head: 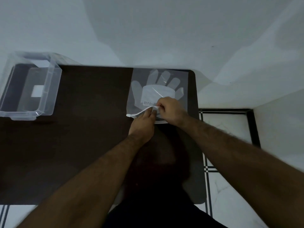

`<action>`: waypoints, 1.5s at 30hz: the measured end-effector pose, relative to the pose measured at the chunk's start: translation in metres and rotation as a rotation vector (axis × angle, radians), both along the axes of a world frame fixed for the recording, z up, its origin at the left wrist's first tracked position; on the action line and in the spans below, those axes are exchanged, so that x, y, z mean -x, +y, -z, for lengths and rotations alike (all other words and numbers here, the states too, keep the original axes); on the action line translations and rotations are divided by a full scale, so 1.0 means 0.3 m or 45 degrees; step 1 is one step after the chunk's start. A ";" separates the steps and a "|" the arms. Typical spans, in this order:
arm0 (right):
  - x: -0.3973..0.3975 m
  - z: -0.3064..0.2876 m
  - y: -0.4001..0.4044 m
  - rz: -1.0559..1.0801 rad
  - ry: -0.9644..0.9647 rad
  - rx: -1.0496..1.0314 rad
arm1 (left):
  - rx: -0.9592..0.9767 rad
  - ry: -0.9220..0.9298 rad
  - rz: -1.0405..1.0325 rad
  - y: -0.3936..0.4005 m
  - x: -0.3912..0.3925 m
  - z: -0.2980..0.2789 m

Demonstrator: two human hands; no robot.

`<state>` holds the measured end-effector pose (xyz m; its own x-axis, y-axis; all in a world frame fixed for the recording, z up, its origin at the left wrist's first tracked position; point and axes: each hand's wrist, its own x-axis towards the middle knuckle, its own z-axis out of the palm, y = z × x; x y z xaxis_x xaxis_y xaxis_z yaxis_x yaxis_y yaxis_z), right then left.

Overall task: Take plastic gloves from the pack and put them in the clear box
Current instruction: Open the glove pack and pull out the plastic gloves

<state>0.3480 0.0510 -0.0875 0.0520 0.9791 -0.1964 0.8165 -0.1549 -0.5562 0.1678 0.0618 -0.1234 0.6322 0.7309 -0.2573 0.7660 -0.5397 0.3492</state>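
A clear plastic pack [158, 89] lies flat at the far right of the dark table [92, 129]. Through it shows a stack of plastic gloves [153, 81] with a white paper band around them. Both hands meet at the pack's near edge. My right hand [171, 111] pinches the upper lip of the white zip strip and lifts it. My left hand [144, 124] has its fingers on the lower lip below. The clear box [41, 89] stands open at the far left of the table, with only a white label showing in its bottom.
A white wall rises right behind the table. To the right of the table is a white tiled floor [230, 186] with black lines and a black frame. The person's dark clothing shows at the bottom edge.
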 end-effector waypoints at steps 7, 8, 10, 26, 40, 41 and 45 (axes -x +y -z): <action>-0.014 0.018 0.022 0.161 0.000 -0.104 | -0.041 0.031 0.122 0.099 -0.063 -0.026; -0.016 0.018 0.025 0.174 0.005 -0.106 | -0.048 0.055 0.144 0.108 -0.068 -0.027; -0.019 0.022 0.030 0.203 0.014 -0.111 | -0.046 0.113 0.178 0.118 -0.076 -0.029; -0.045 0.033 0.062 0.264 0.097 0.007 | -0.543 -0.126 0.311 0.045 -0.036 0.036; -0.047 0.051 0.118 -0.072 -0.247 0.594 | -0.680 -0.352 0.400 0.007 0.027 -0.005; -0.045 0.047 0.121 -0.071 -0.239 0.608 | -0.678 -0.373 0.411 -0.004 0.031 -0.012; -0.044 0.069 0.117 -0.111 -0.289 0.660 | -0.673 -0.407 0.400 -0.063 0.061 -0.026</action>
<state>0.3612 0.0862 -0.1083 0.0720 0.7606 -0.6453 0.9288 -0.2870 -0.2346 0.1496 0.0430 -0.1157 0.8198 0.4771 0.3168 0.4493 -0.8788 0.1609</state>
